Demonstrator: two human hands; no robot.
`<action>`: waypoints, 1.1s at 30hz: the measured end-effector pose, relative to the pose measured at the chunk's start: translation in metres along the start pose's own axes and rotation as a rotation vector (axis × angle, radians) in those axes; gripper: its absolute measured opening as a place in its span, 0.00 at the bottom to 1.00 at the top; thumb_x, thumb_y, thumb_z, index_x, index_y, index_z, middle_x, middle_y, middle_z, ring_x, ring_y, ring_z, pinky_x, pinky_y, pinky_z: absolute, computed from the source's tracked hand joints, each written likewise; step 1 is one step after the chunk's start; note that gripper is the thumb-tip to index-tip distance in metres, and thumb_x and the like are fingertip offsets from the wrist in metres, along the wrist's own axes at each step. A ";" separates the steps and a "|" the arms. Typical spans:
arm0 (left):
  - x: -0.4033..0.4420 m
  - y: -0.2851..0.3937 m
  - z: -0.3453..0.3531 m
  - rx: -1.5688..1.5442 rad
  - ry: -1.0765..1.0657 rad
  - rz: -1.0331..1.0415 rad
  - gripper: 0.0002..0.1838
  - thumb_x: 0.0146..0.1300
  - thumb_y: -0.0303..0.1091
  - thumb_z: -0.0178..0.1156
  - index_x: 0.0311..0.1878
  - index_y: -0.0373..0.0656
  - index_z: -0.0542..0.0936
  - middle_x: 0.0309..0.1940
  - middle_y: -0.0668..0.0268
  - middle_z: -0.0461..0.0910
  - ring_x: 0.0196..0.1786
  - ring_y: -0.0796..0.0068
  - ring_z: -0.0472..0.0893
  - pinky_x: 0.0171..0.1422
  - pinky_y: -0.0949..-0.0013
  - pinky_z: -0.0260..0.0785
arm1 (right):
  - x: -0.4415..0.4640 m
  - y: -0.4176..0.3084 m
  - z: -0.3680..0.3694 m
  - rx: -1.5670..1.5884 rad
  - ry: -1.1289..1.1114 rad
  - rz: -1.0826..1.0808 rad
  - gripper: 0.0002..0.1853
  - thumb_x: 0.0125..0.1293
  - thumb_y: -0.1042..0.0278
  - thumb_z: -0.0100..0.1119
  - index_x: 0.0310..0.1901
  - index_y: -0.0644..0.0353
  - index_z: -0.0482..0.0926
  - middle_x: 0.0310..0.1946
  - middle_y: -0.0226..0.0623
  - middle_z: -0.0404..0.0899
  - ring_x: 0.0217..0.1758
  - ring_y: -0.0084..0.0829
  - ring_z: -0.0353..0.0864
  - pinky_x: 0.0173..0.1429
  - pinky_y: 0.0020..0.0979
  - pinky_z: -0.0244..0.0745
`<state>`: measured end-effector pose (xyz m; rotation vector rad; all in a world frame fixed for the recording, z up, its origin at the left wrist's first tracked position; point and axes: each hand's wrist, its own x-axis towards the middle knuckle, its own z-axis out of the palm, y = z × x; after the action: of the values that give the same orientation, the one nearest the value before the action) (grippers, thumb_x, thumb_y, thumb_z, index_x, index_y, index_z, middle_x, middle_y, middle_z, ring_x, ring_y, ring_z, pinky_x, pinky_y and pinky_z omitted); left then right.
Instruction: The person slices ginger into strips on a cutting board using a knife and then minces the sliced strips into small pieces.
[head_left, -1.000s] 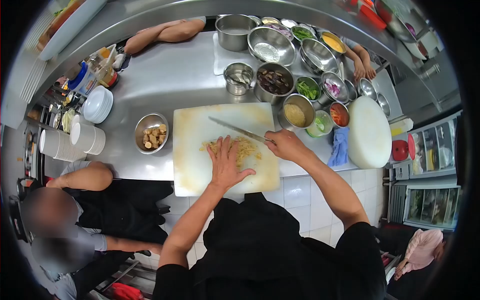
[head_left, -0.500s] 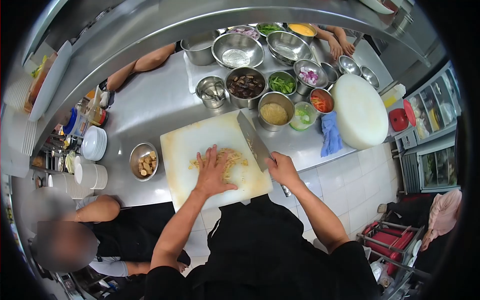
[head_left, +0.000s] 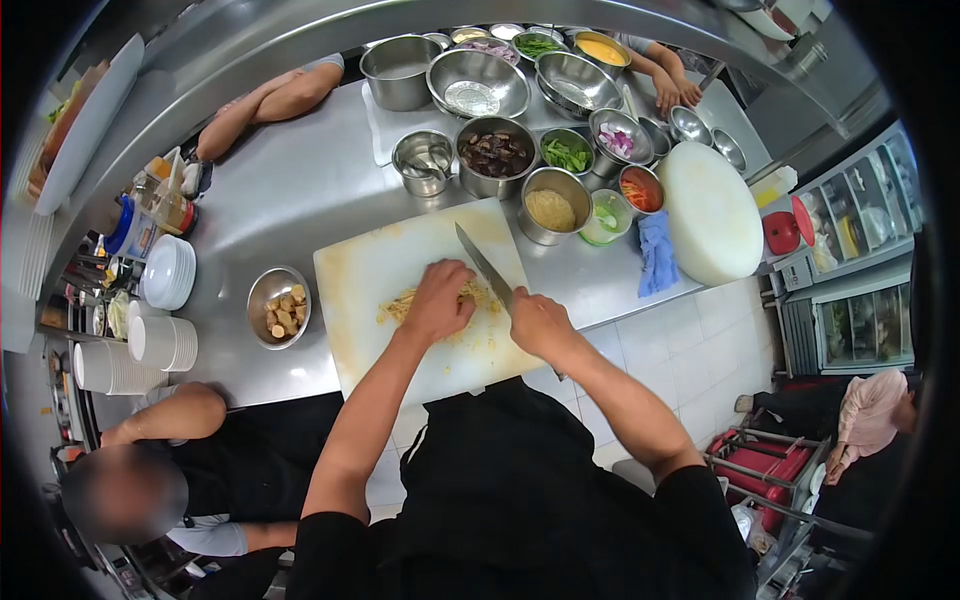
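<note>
My left hand (head_left: 438, 303) rests on the pale yellow shredded pieces, likely ginger (head_left: 398, 306), its fingers curled down over the pile. The pile lies on a white cutting board (head_left: 350, 270) with yellowed edges. My right hand (head_left: 543, 325) grips a cleaver (head_left: 484, 262) by its handle, the blade upright beside the right side of the pile. Its tip points away from me. Just left of the board, a steel bowl (head_left: 256, 296) holds peeled ginger chunks (head_left: 287, 315).
Beyond the board stand steel pots of dark mushrooms (head_left: 494, 150), cut greens (head_left: 566, 154) and red strips (head_left: 640, 188). A blue cloth (head_left: 657, 255) hangs by a thick round board (head_left: 708, 215). Stacked bowls (head_left: 163, 343) and a co-worker's arm (head_left: 175, 413) are at left.
My left hand has gone from spread flat to curled over the pile. The cleaver has turned from its broad side to nearly edge-on and shifted left, closer to that hand.
</note>
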<state>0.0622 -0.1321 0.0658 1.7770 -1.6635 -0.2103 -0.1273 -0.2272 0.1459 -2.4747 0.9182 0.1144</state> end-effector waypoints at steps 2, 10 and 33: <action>0.012 -0.004 0.005 0.008 -0.074 -0.017 0.18 0.49 0.28 0.63 0.46 0.42 0.80 0.48 0.57 0.77 0.55 0.53 0.74 0.63 0.55 0.66 | 0.008 -0.003 -0.008 -0.050 -0.050 0.004 0.11 0.61 0.77 0.49 0.43 0.74 0.75 0.35 0.66 0.82 0.43 0.61 0.84 0.50 0.52 0.80; 0.015 -0.018 0.024 -0.007 -0.071 0.003 0.07 0.44 0.26 0.61 0.30 0.43 0.79 0.35 0.60 0.77 0.44 0.54 0.77 0.51 0.55 0.70 | 0.008 -0.001 0.017 -0.051 -0.026 0.120 0.14 0.62 0.75 0.47 0.46 0.75 0.71 0.35 0.67 0.82 0.41 0.64 0.84 0.50 0.55 0.79; 0.008 -0.016 0.016 -0.011 -0.025 -0.040 0.08 0.46 0.28 0.63 0.33 0.41 0.80 0.35 0.57 0.78 0.45 0.53 0.77 0.54 0.55 0.69 | 0.004 -0.022 0.034 -0.082 -0.002 0.094 0.13 0.62 0.74 0.49 0.46 0.72 0.71 0.34 0.64 0.82 0.41 0.62 0.84 0.50 0.53 0.80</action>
<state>0.0676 -0.1462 0.0473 1.8071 -1.6424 -0.2600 -0.1074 -0.1992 0.1249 -2.5053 1.0494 0.1899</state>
